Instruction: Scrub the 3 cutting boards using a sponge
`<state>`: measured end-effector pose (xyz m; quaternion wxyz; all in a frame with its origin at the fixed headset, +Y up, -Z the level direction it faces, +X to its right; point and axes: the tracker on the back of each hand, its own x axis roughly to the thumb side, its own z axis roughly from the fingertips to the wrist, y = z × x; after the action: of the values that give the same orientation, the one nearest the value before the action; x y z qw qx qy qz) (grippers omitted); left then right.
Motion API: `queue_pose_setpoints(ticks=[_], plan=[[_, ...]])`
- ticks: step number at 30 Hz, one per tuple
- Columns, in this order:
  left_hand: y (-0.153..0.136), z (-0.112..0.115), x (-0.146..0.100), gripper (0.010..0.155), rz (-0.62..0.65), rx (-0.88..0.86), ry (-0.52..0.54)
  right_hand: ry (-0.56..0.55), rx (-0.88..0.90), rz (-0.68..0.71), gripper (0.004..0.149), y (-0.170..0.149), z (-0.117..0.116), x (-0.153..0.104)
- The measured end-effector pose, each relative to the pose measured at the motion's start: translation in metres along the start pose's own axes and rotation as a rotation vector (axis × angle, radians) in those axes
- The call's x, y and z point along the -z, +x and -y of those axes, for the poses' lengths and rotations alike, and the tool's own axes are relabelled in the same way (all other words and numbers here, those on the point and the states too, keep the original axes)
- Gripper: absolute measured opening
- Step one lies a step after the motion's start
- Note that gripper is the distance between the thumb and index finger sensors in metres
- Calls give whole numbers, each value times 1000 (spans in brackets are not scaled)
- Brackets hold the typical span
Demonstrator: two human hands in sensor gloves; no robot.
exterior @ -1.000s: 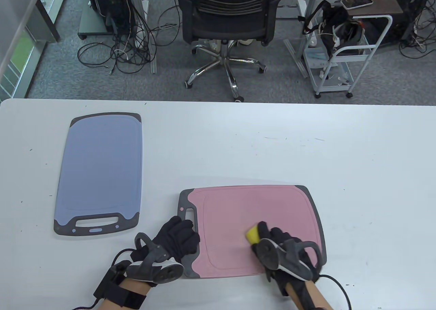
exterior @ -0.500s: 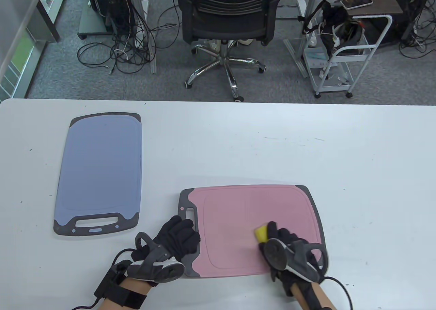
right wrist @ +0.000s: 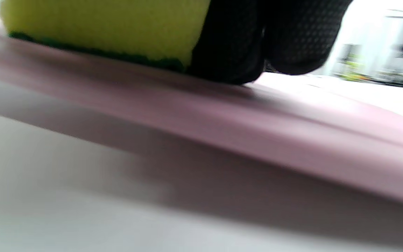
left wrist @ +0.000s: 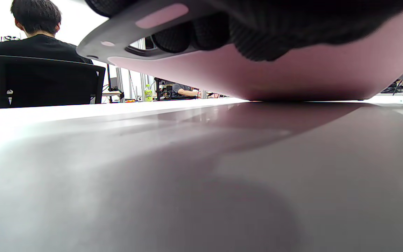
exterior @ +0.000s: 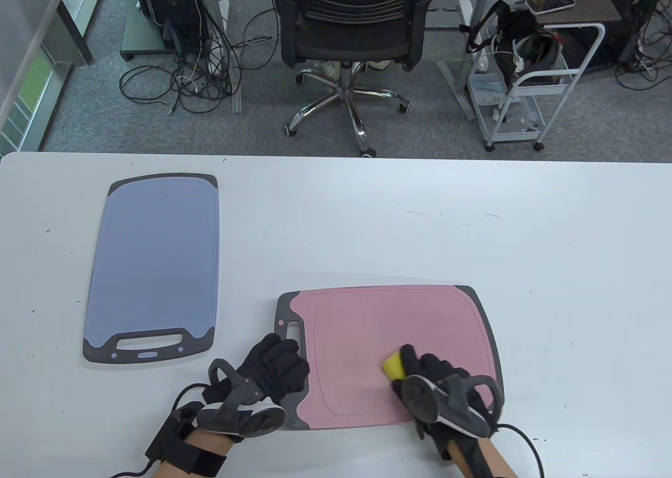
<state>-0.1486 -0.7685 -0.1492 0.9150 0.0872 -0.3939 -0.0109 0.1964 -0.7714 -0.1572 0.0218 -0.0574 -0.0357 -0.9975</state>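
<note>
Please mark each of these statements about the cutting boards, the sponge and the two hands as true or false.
1. The right hand holds the yellow sponge on the pink cutting board. True.
2. The left hand rests on the blue cutting board. False: it grips the pink board's grey handle end; the blue board lies untouched, apart to the left.
3. The sponge has a green layer against the board. True, seen in the right wrist view.
4. Three cutting boards lie on the white table. False: only two are in view.
5. The pink board's handle end points to the right. False: it points left, toward the left hand.
</note>
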Motion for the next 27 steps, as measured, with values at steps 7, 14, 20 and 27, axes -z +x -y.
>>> queue_pose_setpoints(ticks=[7, 14, 20, 27], plan=[[-1, 1, 0, 49, -2, -21, 3, 76, 14, -287, 70, -62, -8, -4], [-1, 1, 0, 49, -1, -21, 3, -28, -16, 204, 70, 87, 16, 9], [-1, 1, -1, 48, -1, -21, 12, -108, -138, 527, 70, 182, 32, -10], [-1, 1, -1, 49, 1, -23, 12, -12, -47, 177, 70, 75, 15, 4]])
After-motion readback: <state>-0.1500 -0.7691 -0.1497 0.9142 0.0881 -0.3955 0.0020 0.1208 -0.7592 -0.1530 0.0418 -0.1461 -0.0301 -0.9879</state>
